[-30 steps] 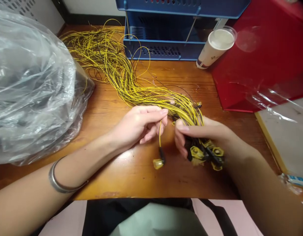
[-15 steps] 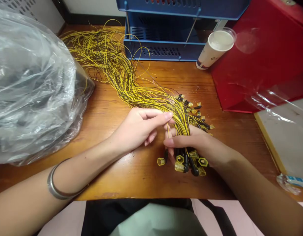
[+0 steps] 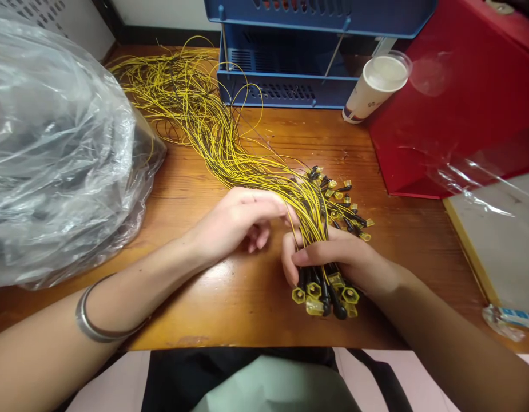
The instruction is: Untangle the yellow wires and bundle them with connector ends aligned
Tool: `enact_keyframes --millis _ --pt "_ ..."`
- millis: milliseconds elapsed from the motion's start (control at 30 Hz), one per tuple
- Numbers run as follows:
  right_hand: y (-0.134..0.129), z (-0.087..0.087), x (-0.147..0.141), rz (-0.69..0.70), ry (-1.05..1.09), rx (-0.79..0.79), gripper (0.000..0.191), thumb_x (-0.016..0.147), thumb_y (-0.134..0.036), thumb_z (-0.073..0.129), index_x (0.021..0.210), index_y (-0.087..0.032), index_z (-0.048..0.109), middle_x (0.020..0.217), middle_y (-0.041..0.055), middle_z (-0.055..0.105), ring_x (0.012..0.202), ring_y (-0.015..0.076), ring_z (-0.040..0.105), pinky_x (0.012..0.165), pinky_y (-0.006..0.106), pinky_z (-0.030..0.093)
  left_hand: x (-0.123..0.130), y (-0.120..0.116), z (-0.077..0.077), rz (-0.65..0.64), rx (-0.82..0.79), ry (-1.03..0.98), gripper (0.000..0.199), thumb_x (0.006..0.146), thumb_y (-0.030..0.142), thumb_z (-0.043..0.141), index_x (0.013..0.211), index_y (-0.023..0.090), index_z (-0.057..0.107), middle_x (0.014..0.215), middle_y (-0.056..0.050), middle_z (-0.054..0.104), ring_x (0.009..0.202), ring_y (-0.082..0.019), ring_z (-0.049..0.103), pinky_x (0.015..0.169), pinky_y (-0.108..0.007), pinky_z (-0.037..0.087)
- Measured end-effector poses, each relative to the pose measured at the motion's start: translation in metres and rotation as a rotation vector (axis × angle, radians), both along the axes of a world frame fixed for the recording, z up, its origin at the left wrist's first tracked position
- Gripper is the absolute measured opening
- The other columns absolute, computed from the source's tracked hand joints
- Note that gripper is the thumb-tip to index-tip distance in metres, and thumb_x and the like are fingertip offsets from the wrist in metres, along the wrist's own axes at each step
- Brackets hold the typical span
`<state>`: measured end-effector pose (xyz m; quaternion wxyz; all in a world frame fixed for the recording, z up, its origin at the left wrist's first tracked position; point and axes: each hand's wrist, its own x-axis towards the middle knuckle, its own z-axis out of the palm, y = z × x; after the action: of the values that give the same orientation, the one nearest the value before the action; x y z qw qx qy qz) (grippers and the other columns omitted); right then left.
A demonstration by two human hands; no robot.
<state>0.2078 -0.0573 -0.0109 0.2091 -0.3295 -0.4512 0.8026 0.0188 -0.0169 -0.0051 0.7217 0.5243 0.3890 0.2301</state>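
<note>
My right hand is closed round a bunch of thin yellow and black wires. Below its thumb hang the wires' ends, black-sleeved with clear yellow hexagonal caps. My left hand lies at the left edge of the same wires, fingers loosely bent and apart. Its foremost fingertips reach in among the wires and are partly hidden; no firm grip shows. Past my right hand, more capped ends lie spread on the table. The long wires trail back in a tangled heap.
A large clear plastic bag fills the left side. At the back stand a blue slotted tray rack and a paper cup. A red box-like object is on the right, near a pale board with a yellow edge. The wooden table ends in front of me.
The separate capped wire end at the left has joined the bunch in my right hand. My left thumb has come off the wire it was pinching. The bunch hangs slightly lower.
</note>
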Motion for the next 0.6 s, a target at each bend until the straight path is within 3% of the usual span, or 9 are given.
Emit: enact_keyframes --millis 167,333,500,600 --pt "-0.003 -0.002 -0.011 0.023 0.061 -0.137 0.019 0.077 -0.026 0.059 0.068 -0.011 0.065 0.063 0.0025 0.06 0.057 0.0102 0.053 0.054 0.022 0.039 -0.002 0.005 0.001 -0.129 0.38 0.266 0.022 0.073 0.012 0.047 0.063 0.013 0.067 0.054 0.001 0.057 0.05 -0.009 0.049 0.049 -0.02 0.037" --pt "-0.009 -0.001 -0.02 0.011 0.074 -0.269 0.03 0.078 -0.038 0.066 0.06 -0.015 0.058 0.06 0.0023 0.061 0.052 0.0111 0.053 0.05 0.023 0.039 0.003 0.002 -0.01 -0.159 0.837 0.545 0.024 0.087 0.018 0.046 0.075 0.014 0.067 0.07 -0.001 0.064 0.064 -0.012 0.056 0.061 -0.023 0.041" --pt "-0.01 0.001 -0.026 0.048 0.034 -0.222 0.044 0.08 -0.047 0.071 0.055 -0.015 0.055 0.062 0.002 0.059 0.054 0.0087 0.047 0.053 0.023 0.037 0.005 -0.001 -0.02 -0.199 0.988 0.767 0.025 0.093 0.031 0.044 0.096 0.019 0.066 0.086 -0.005 0.07 0.073 -0.02 0.066 0.063 -0.028 0.044" --pt "-0.011 -0.002 -0.028 0.048 0.119 -0.262 0.043 0.081 -0.047 0.07 0.057 -0.015 0.055 0.063 0.0015 0.059 0.058 0.0096 0.048 0.057 0.023 0.038 0.01 -0.001 -0.024 -0.205 0.986 0.886 0.022 0.091 0.029 0.046 0.094 0.02 0.066 0.081 -0.006 0.07 0.073 -0.025 0.069 0.06 -0.03 0.044"
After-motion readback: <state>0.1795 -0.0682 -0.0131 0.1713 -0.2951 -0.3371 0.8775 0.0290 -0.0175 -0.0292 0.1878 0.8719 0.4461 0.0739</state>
